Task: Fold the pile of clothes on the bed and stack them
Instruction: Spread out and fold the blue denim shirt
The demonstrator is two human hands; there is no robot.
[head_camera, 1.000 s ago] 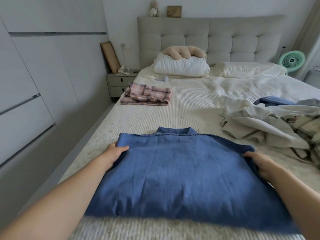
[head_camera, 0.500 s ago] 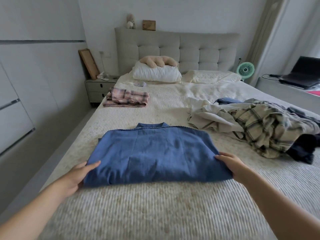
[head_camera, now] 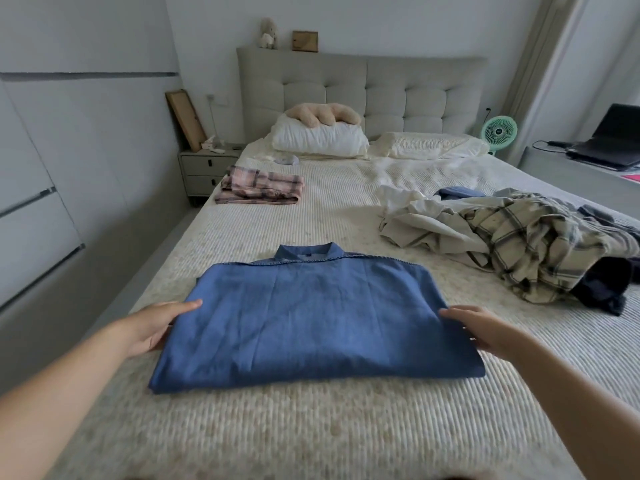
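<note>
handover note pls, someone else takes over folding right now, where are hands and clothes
Left hand and right hand: fingers fairly straight at the side edges of the folded blue shirt; whether they slip under it is unclear.
Done: pink plaid stack folded at the far left of the bed.
Left: stack the blue shirt, then fold the unfolded pile at right.

A: Folded shirt (head_camera: 311, 320) flat on bed (head_camera: 311, 427), near front edge, centre. Left hand (head_camera: 156, 325) at its left side, right hand (head_camera: 481, 329) at its right.

B: Folded stack (head_camera: 261, 188) behind, left. Unfolded pile (head_camera: 512, 242) right of shirt, apart. Pillows (head_camera: 320, 138) at head; nightstand (head_camera: 204, 171) left of bed, fan (head_camera: 499, 130) right.
</note>
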